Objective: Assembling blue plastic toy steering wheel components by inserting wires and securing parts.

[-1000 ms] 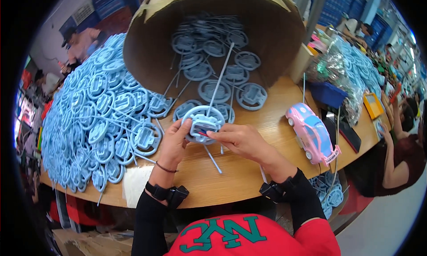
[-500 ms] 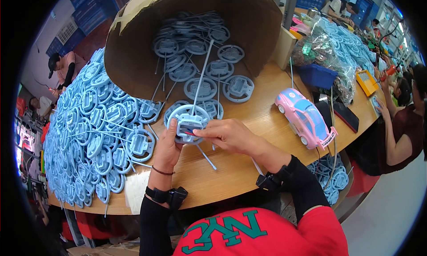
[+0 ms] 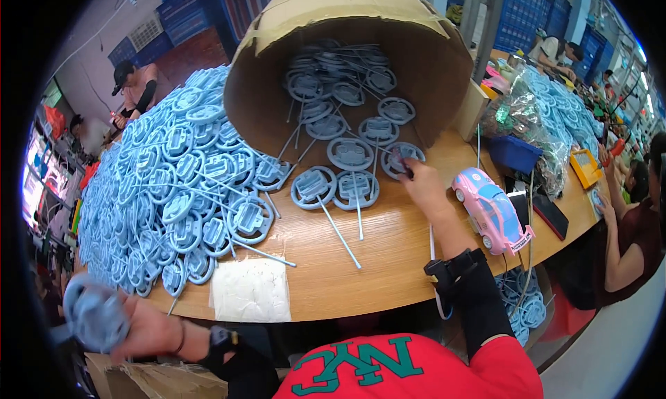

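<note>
My left hand (image 3: pixel 147 329) is out past the table's left front edge, closed on a light blue toy steering wheel (image 3: pixel 96 314) that is smeared by motion. My right hand (image 3: pixel 427 189) reaches to the mouth of the cardboard box, its fingers pinched at the near rim of another blue toy steering wheel (image 3: pixel 400 154). Left of that hand, two steering wheels with thin rods, one a blue wheel (image 3: pixel 313 186), lie on the wooden table. More wheels lie inside the tipped brown box (image 3: pixel 257 94).
A large heap of blue wheels (image 3: pixel 173 191) covers the table's left side. A pink toy car (image 3: pixel 489 208) stands on the right, near a blue bin (image 3: pixel 515 153) and a yellow tray (image 3: pixel 586 168). A white sheet (image 3: pixel 250 291) lies at the front edge. Co-workers sit on both sides.
My left hand has carried a wheel from the table's middle to the lower left. My right hand has left that wheel and moved right and up to one by the box. The view has shifted.
</note>
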The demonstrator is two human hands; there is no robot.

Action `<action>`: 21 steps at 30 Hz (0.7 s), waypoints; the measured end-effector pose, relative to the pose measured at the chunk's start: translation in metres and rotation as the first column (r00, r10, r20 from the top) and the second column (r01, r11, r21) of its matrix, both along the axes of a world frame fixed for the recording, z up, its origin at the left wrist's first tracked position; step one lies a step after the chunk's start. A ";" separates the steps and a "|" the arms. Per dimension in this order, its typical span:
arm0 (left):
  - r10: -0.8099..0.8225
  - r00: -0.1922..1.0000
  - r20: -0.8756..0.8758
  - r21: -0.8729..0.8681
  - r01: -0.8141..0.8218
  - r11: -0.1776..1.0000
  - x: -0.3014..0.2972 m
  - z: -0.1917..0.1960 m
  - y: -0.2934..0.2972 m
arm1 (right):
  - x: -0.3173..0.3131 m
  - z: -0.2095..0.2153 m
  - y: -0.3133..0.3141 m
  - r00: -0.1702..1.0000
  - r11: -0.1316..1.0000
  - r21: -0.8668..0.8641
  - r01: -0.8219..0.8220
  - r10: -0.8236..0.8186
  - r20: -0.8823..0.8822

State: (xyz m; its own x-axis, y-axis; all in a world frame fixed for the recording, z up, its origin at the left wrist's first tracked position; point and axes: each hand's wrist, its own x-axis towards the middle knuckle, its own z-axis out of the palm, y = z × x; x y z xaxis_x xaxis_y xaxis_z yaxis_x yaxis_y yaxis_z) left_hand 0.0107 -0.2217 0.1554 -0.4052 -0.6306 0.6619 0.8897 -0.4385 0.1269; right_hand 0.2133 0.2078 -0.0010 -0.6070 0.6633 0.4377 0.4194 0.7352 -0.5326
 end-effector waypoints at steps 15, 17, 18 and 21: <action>-0.444 0.627 0.640 -0.563 0.776 0.285 0.016 -0.051 0.110 | 0.003 0.010 0.014 0.997 0.971 -0.239 0.018 0.002 0.083; -0.443 0.480 0.757 -0.569 0.817 -0.088 0.022 -0.058 0.139 | 0.007 0.029 0.004 0.996 0.897 -0.432 -0.089 0.082 -0.035; -0.416 0.419 0.807 -0.547 0.796 -0.258 0.023 -0.064 0.154 | 0.009 0.041 -0.005 0.978 0.764 -0.612 -0.206 0.141 -0.153; -0.332 0.284 0.900 -0.424 0.746 -0.514 0.040 -0.099 0.197 | 0.015 0.066 -0.031 0.931 0.571 -0.735 -0.366 0.218 -0.293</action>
State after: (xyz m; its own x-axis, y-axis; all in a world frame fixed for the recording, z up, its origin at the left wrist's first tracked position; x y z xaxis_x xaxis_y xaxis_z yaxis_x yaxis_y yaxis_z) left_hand 0.0510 -0.0248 0.0567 -0.1862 0.9821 -0.0297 0.0017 0.0305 0.9995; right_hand 0.2281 0.1768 0.0652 -0.8043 0.5928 -0.0420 0.1178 0.0897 -0.9890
